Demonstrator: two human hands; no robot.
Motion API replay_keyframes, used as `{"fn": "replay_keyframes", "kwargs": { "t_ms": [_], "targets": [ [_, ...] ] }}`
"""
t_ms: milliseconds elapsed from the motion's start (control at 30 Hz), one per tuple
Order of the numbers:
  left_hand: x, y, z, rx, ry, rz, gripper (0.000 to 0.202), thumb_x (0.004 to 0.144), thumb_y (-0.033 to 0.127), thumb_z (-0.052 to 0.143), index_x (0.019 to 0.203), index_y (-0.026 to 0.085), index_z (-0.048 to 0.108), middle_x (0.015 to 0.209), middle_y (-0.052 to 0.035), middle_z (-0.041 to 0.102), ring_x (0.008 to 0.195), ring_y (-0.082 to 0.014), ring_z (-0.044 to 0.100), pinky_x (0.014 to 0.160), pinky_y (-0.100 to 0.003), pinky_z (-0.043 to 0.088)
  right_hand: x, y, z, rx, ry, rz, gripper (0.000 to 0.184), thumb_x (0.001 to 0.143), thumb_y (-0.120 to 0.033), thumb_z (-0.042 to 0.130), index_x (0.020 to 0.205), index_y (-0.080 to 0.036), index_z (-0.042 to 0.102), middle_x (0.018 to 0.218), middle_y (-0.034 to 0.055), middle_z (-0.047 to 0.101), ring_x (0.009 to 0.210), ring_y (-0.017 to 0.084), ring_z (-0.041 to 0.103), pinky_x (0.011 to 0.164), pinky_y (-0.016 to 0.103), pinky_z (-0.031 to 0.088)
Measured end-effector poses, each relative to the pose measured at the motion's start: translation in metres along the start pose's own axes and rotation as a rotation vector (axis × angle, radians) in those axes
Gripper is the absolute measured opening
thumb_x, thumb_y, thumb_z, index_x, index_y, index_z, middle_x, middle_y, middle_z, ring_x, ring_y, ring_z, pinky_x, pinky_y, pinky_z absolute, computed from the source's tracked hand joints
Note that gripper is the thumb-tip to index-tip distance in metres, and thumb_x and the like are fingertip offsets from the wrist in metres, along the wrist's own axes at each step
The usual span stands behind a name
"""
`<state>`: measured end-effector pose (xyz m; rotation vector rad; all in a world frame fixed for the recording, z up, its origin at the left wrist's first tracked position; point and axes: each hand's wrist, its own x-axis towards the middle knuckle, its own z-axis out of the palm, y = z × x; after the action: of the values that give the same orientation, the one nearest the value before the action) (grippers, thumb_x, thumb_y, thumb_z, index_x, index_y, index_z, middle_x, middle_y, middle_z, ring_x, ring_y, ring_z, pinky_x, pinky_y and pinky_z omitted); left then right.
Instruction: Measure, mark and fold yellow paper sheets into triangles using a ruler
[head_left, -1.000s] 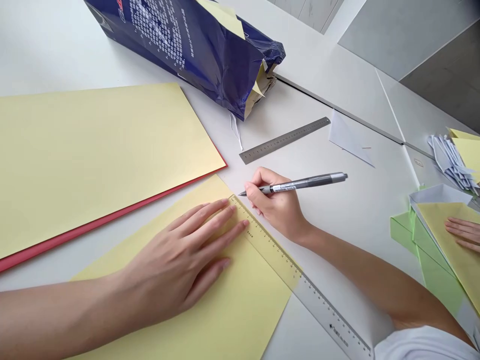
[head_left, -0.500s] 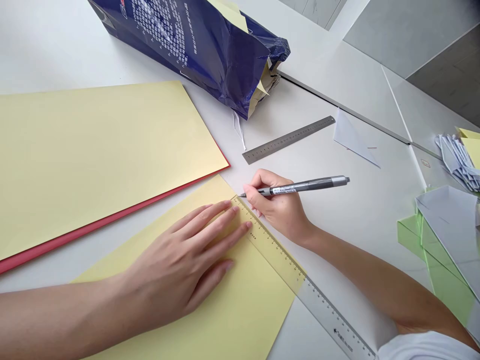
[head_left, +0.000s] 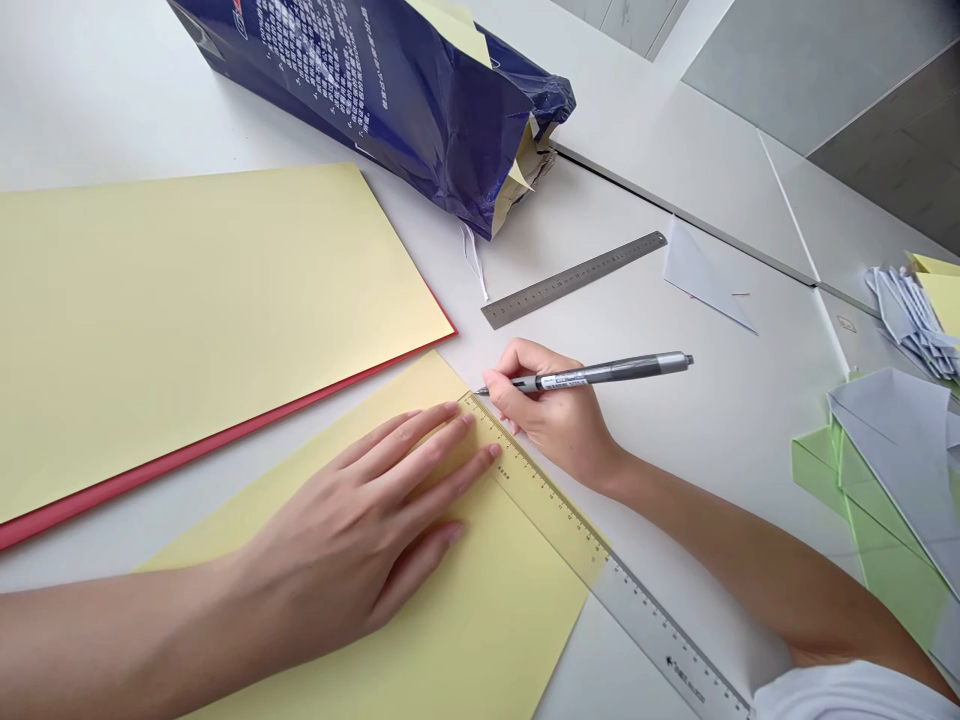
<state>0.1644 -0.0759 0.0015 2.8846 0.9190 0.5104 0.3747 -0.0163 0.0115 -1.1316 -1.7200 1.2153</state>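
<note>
My left hand (head_left: 367, 510) lies flat on a pale yellow paper sheet (head_left: 480, 640), its fingertips at the edge of a clear plastic ruler (head_left: 660, 625). That ruler runs diagonally across the sheet toward the lower right. My right hand (head_left: 555, 415) grips a black and silver pen (head_left: 607, 373). The pen's tip rests near the ruler's upper end, at the corner of the sheet.
A yellow paper stack with a red edge (head_left: 202, 330) lies to the left. Behind stand a torn blue plastic bag (head_left: 420, 100), a steel ruler (head_left: 574, 280) and a pale triangular paper (head_left: 701, 275). Folded papers (head_left: 911, 320) and green sheets (head_left: 885, 500) lie at right.
The other person's hand and the yellow sheet at the right edge have gone, and a pale grey sheet now shows on the green sheets. My hands have barely moved.
</note>
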Motion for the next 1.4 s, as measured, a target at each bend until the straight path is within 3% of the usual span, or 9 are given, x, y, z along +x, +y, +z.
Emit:
{"fn": "replay_keyframes", "kwargs": {
  "t_ms": [633,833,933,1067,1133,1233,1333,1400],
  "targets": [
    [0.000,0.000,-0.001,-0.005,0.001,-0.003,0.051,0.094,0.026,0.046,0.144,0.017,0.043,0.142,-0.0068,0.053,0.142,-0.0260,0.035,0.117,-0.042,0.035,-0.001,0.003,-0.001,-0.022,0.004,-0.001,0.027,0.093,-0.025,0.056,0.069,-0.020,0.044,0.056,-0.0081,0.043,0.050,0.006,0.044,0.054,0.021,0.038],
    [-0.001,-0.001,0.000,-0.023,-0.006,-0.004,0.056,0.093,0.027,0.048,0.147,0.018,0.038,0.144,-0.0079,0.050,0.143,-0.0267,0.035,0.117,-0.044,0.037,0.001,0.000,-0.004,0.055,0.092,-0.022,0.025,0.096,-0.041,0.051,0.081,-0.022,0.048,0.062,-0.0068,0.051,0.048,0.007,0.049,0.043,0.018,0.039],
    [-0.001,-0.001,0.001,-0.043,-0.004,-0.011,0.055,0.094,0.028,0.047,0.148,0.021,0.038,0.144,-0.0075,0.050,0.142,-0.0265,0.036,0.117,-0.044,0.038,-0.001,-0.001,-0.026,-0.167,0.159,-0.137,0.026,0.098,-0.046,0.048,0.094,-0.022,0.057,0.071,-0.0029,0.058,0.061,0.010,0.057,0.054,0.020,0.048],
    [0.001,-0.003,0.001,-0.084,0.009,-0.039,0.053,0.094,0.031,0.048,0.147,0.026,0.041,0.147,-0.0061,0.049,0.141,-0.0265,0.039,0.117,-0.045,0.037,-0.013,0.013,-0.080,-0.796,0.196,-0.306,0.021,0.096,-0.037,0.052,0.094,-0.022,0.066,0.095,0.0060,0.071,0.093,0.019,0.063,0.089,0.032,0.051],
    [0.002,-0.004,0.002,-0.093,0.012,-0.044,0.053,0.095,0.034,0.048,0.147,0.028,0.040,0.147,-0.0046,0.048,0.141,-0.0264,0.038,0.118,-0.046,0.036,-0.019,0.024,-0.106,-0.960,0.167,-0.246,0.023,0.097,-0.027,0.047,0.107,-0.023,0.067,0.117,0.0072,0.070,0.113,0.023,0.060,0.097,0.037,0.049],
    [0.003,-0.005,0.004,-0.083,0.006,-0.059,0.052,0.096,0.038,0.046,0.147,0.030,0.039,0.147,-0.0033,0.048,0.141,-0.0262,0.038,0.118,-0.048,0.035,-0.025,0.035,-0.133,-1.043,0.128,-0.099,0.041,0.094,-0.010,0.035,0.120,-0.022,0.065,0.137,0.0055,0.060,0.132,0.021,0.051,0.107,0.038,0.046],
    [0.004,-0.002,0.006,-0.051,0.002,-0.099,0.050,0.098,0.044,0.040,0.146,0.031,0.040,0.148,-0.0040,0.046,0.140,-0.0263,0.038,0.116,-0.049,0.035,-0.033,0.033,-0.143,-1.082,0.165,-0.017,0.055,0.090,-0.004,0.032,0.135,-0.024,0.057,0.148,0.0061,0.050,0.136,0.023,0.048,0.109,0.041,0.045],
    [0.005,0.003,0.005,-0.043,0.010,-0.140,0.049,0.099,0.046,0.035,0.145,0.031,0.041,0.147,-0.0049,0.046,0.140,-0.0262,0.038,0.116,-0.050,0.035,-0.051,0.024,-0.139,-1.093,0.224,0.017,0.057,0.094,-0.009,0.030,0.146,-0.025,0.045,0.154,0.0079,0.042,0.140,0.025,0.043,0.110,0.045,0.044]
  ]
}}
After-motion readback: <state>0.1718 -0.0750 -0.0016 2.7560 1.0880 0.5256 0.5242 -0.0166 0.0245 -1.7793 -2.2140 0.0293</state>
